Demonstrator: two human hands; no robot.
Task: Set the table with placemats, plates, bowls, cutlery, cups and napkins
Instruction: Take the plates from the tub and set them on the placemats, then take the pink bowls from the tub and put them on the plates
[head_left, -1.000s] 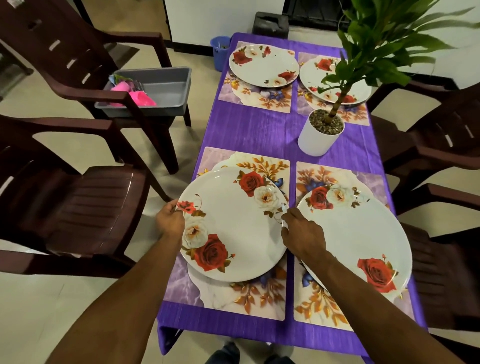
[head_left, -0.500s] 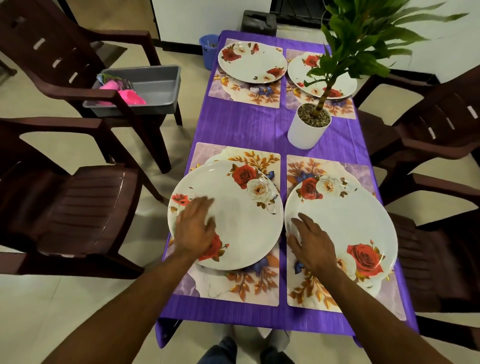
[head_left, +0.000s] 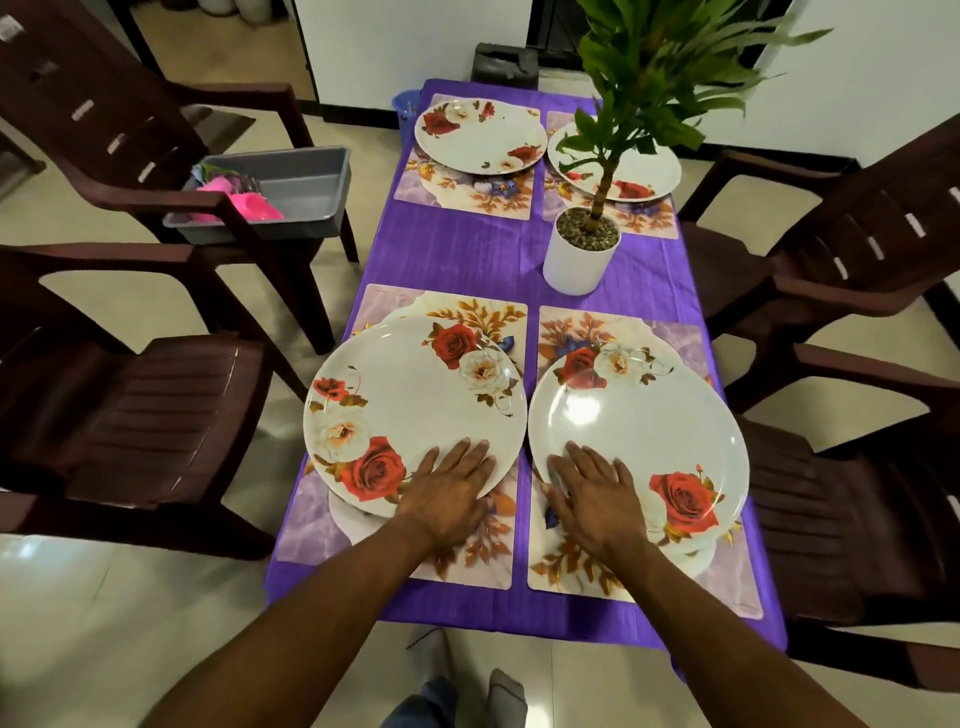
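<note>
Two white plates with rose prints lie on floral placemats at the near end of the purple table. My left hand (head_left: 447, 493) lies flat with straight fingers on the near rim of the left plate (head_left: 410, 410). On the near left rim of the right plate (head_left: 644, 441) my right hand (head_left: 592, 499) rests flat, fingers spread. The left placemat (head_left: 467, 551) and right placemat (head_left: 576, 566) show under them. At the far end sit two more plates (head_left: 480, 136) (head_left: 649, 174) on placemats.
A potted plant in a white pot (head_left: 581, 254) stands mid-table on the right. A grey bin (head_left: 291, 192) with pink items rests on the far left chair. Dark brown chairs (head_left: 130, 415) (head_left: 857, 270) flank the purple tablecloth (head_left: 457, 249). My feet show below the table edge.
My left hand let go of the left plate's left edge and slid across to its near right rim. My right hand left that plate and settled flat on the right plate.
</note>
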